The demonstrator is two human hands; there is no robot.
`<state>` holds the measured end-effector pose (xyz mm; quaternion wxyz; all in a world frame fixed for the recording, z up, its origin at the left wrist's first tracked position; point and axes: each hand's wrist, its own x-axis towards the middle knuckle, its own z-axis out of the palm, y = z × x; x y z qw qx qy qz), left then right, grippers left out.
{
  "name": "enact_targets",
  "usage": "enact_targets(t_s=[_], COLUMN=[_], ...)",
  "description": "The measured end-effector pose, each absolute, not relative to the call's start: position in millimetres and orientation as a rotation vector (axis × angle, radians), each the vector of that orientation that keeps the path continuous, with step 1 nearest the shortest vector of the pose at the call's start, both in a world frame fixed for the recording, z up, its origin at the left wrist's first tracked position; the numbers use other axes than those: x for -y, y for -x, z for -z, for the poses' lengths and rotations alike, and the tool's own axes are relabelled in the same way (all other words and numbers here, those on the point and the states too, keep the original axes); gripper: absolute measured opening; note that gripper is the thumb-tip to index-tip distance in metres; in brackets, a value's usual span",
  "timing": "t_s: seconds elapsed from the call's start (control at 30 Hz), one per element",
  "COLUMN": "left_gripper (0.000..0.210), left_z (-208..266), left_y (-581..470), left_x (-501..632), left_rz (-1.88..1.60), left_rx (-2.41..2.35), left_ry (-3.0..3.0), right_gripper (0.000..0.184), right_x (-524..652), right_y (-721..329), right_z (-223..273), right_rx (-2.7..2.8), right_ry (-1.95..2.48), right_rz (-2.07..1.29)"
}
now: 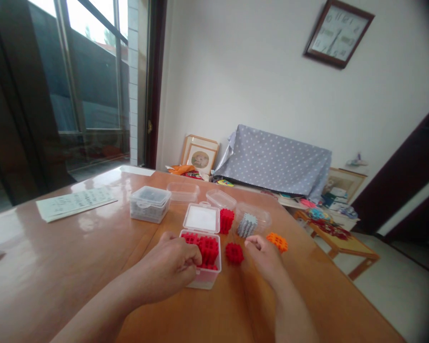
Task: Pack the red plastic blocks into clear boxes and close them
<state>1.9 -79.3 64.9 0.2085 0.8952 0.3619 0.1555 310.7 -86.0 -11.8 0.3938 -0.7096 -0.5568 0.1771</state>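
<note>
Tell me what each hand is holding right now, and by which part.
The left hand has its fingers on the red block pieces in the open clear box; a grasp cannot be told. The right hand is loosely curled, holding nothing visible.

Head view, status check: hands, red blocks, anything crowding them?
Left hand reaching into the open box of red blocks, grip unclear. Right hand loosely curled, empty, beside a loose red block. Orange block close by.

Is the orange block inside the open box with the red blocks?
No, the orange block lies on the table, right of the open box.
</note>
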Motion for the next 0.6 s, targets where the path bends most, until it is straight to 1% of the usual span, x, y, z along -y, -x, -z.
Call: enact_targets(t_s=[0.1,0.17,0.23,0.33,0.4,0.6], left_gripper=[0.019,0.019,0.019,0.019,0.018,0.019], left_z=[-63.0,-62.3,-62.1,-61.9,-61.6,-62.6], left_y=[-2.4,-2.5,-2.5,-2.3,-2.2,-1.9], left_x=[78.9,78.8,78.7,78.3,78.1,79.0], left_rz=[-0.443,-0.448,-0.446,-0.448,-0.453,-0.459], left_rx=[-1.004,-1.006,-1.008,-1.008,-1.014,-1.004], left_ry=[-2.503,-2.506,-2.505,-2.498,-2.493,-2.489], right_gripper=[0.047,0.052,0.048,0.035,0.029,0.023], right_x=[78.1,74.7,72.3,69.7,68.2,67.8], right_y=[-316.2,-314.4,-311.8,-310.2,-310.6,-310.0], right_z=[29.2,36.6,40.9,43.7,44.5,43.8], right_rx=[1.452,1.479,1.492,1.483,1.464,1.424], right_ry=[1.925,1.96,1.961,1.922,1.9,1.889], right_rz=[-0.434,-0.451,-0.495,-0.584,-0.618,-0.601])
